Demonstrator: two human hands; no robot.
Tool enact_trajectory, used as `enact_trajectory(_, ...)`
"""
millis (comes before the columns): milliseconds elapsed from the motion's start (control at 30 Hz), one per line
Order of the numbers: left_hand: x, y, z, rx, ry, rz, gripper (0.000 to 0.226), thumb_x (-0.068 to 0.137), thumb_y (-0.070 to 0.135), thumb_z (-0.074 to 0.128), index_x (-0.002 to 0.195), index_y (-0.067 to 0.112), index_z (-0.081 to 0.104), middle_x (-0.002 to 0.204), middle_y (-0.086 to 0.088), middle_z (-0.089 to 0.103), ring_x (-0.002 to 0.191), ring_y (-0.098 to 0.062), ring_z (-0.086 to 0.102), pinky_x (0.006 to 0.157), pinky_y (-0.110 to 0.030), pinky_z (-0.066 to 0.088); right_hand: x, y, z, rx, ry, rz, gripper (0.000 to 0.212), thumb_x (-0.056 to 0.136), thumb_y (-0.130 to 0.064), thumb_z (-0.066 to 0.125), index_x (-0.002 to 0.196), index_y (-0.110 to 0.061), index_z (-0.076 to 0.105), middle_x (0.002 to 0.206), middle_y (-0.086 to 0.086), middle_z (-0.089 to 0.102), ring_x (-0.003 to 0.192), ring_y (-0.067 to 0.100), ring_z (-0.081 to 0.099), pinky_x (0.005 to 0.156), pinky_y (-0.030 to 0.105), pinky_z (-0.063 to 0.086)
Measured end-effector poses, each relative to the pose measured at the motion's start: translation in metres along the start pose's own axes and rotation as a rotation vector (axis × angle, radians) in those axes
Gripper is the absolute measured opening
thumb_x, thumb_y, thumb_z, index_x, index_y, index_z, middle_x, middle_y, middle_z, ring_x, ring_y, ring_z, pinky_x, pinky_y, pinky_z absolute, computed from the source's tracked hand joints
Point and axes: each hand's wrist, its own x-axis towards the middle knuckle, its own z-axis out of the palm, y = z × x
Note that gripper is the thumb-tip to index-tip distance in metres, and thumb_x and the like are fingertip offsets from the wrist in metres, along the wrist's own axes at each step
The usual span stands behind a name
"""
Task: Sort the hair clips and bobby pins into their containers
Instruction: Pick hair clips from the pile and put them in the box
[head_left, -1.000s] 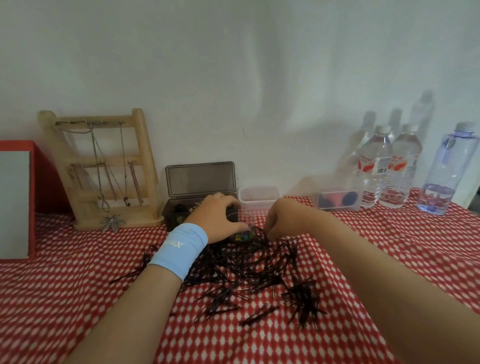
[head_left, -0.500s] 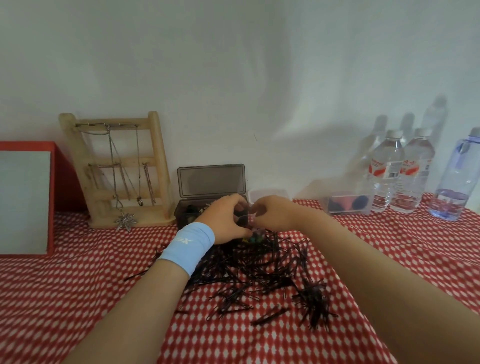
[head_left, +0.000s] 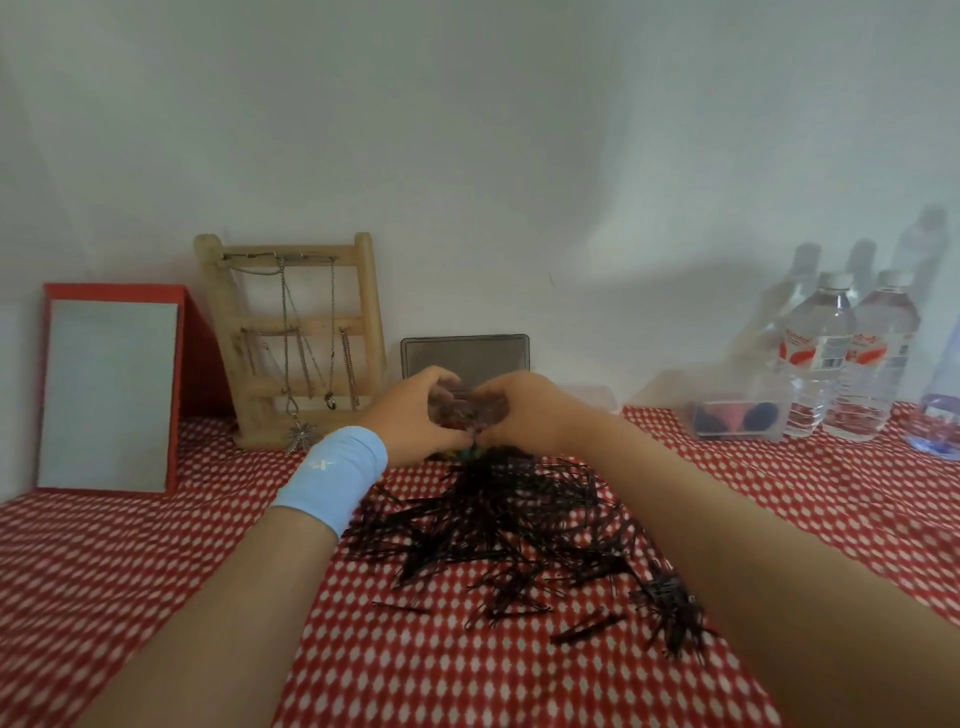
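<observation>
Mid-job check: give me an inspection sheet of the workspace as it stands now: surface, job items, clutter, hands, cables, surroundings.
Surface: table under a red-and-white checked cloth.
Job's things: black bobby pins heaped at centre, with strays toward the near right; dark box, lid up, behind the hands; translucent tub to its right; clear case with dark and red contents further right.
Clutter: wooden necklace rack, red-framed mirror, water bottles.
Hands: left hand and right hand both curl round a small clear container with coloured contents, seemingly clips.
Cables: nothing seen.
Surroundings: plain white wall.
</observation>
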Motion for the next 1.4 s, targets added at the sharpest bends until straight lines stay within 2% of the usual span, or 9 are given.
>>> enact_trajectory(400,-0.036,-0.089,-0.042,0.076,0.108,-0.264,0.069,0.081,0.038,0.075,0.140,0.019,0.043,0.136,-0.003,0.052,0.118,-0.020,0.054,0.098,-0.032,0.046,0.063,-0.070,0.074,-0.028,-0.137,-0.126,0.048,0.096,-0.037,0.064,0.143,-0.030,0.055,0.145,0.002,0.056,0.131,0.025,0.052,0.112,0.046,0.041)
enact_trajectory(567,-0.041,-0.110,-0.033,0.158,0.038,-0.323,0.072,0.087,0.042,0.069,0.146,0.015,0.038,0.143,-0.007,0.050,0.125,-0.024,0.052,0.101,-0.033,0.044,0.059,-0.072,0.081,0.001,-0.041,-0.134,0.035,0.097,-0.009,0.057,0.129,-0.021,0.067,0.133,0.003,0.063,0.122,0.019,0.056,0.103,0.031,0.047)
enact_trajectory(733,-0.046,-0.092,-0.023,0.351,0.175,-0.158,0.048,0.091,0.036,0.060,0.135,0.023,0.049,0.142,-0.001,0.044,0.132,-0.022,0.038,0.109,-0.037,0.037,0.026,-0.046,0.066,-0.105,-0.094,-0.117,0.029,0.097,-0.011,0.055,0.114,-0.022,0.075,0.122,-0.005,0.070,0.110,0.012,0.063,0.103,0.032,0.050)
enact_trajectory(833,-0.048,-0.064,-0.005,0.223,0.095,-0.065,0.030,0.096,0.030,0.057,0.125,0.025,0.058,0.130,0.004,0.056,0.117,-0.016,0.053,0.102,-0.033,0.044,0.003,-0.020,0.054,-0.217,-0.096,-0.034,0.035,0.095,-0.010,0.054,0.118,-0.028,0.074,0.129,-0.009,0.067,0.116,0.012,0.061,0.106,0.032,0.048)
enact_trajectory(967,-0.047,-0.041,0.033,0.294,-0.163,0.005,0.046,0.099,0.044,0.048,0.141,0.024,0.048,0.142,0.001,0.047,0.133,-0.019,0.043,0.111,-0.036,0.036,-0.021,0.010,0.056,-0.232,-0.244,0.031,0.045,0.100,-0.021,0.052,0.145,-0.031,0.052,0.157,-0.004,0.041,0.144,0.020,0.037,0.121,0.038,0.026)
enact_trajectory(1067,-0.048,-0.028,0.058,0.392,-0.358,-0.029,0.070,0.099,0.057,0.034,0.157,0.023,0.014,0.165,0.001,0.010,0.151,-0.022,0.009,0.122,-0.040,0.013,-0.036,0.023,0.057,-0.272,-0.417,0.071,0.059,0.107,-0.035,0.040,0.161,-0.034,0.015,0.169,-0.001,0.001,0.155,0.021,0.000,0.125,0.042,0.004)
enact_trajectory(1133,-0.050,-0.027,0.064,0.476,-0.442,-0.057,0.075,0.099,0.062,0.027,0.158,0.025,-0.001,0.165,0.002,-0.007,0.152,-0.020,-0.006,0.122,-0.040,0.001,-0.042,0.025,0.054,-0.295,-0.498,0.066,0.062,0.108,-0.036,0.036,0.161,-0.034,0.003,0.169,-0.003,-0.008,0.155,0.018,-0.008,0.126,0.043,0.000)
enact_trajectory(1267,-0.049,-0.015,0.057,0.358,-0.446,-0.055,0.072,0.100,0.058,0.034,0.158,0.024,0.008,0.165,0.001,0.007,0.152,-0.018,0.008,0.123,-0.037,0.011,-0.058,0.024,0.032,-0.188,-0.481,0.088,0.053,0.107,-0.033,0.040,0.158,-0.039,0.024,0.166,-0.008,0.019,0.152,0.018,0.019,0.125,0.041,0.013)
enact_trajectory(1400,-0.042,-0.009,0.061,0.228,-0.200,0.007,0.057,0.102,0.044,0.040,0.153,0.024,0.027,0.159,0.001,0.031,0.145,-0.018,0.030,0.119,-0.038,0.027,-0.066,0.021,0.020,-0.025,-0.268,0.056,0.032,0.103,-0.034,0.052,0.133,-0.031,0.063,0.134,-0.010,0.063,0.117,0.008,0.058,0.108,0.030,0.041)
